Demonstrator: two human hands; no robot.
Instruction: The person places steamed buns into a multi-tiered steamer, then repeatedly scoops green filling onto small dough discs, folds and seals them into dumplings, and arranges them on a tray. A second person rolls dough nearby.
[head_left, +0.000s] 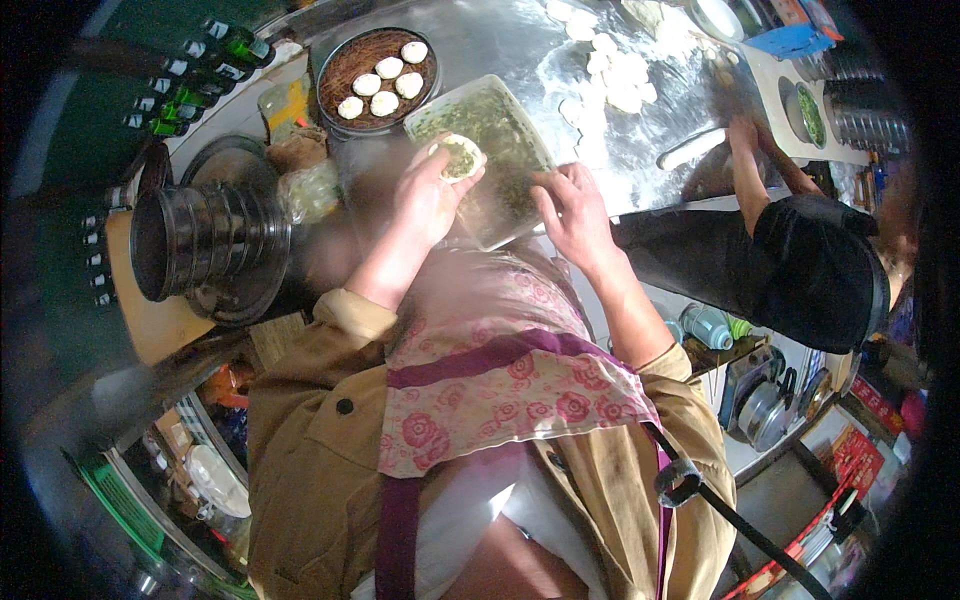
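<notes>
My left hand (427, 191) holds a round dough wrapper (459, 157) with green filling on it, above the left part of a rectangular plastic tub (551, 161). Chopped green filling (499, 135) covers the tub's inside. At the tub's right edge is my right hand (574, 210), its fingers bent; whether it grips the rim or a tool cannot be told. Behind the tub, to the left, a round steamer tray (334, 60) with a brown fibrous liner carries several white filled buns (384, 103).
Flat dough rounds (619, 75) lie on the floured metal table (510, 45). At right, a co-worker's hands (742, 135) are at a floured rolling pin (690, 148). Stacked metal steamers (217, 240) stand left, near green bottles (240, 45). A bowl of chopped greens (810, 112) sits far right.
</notes>
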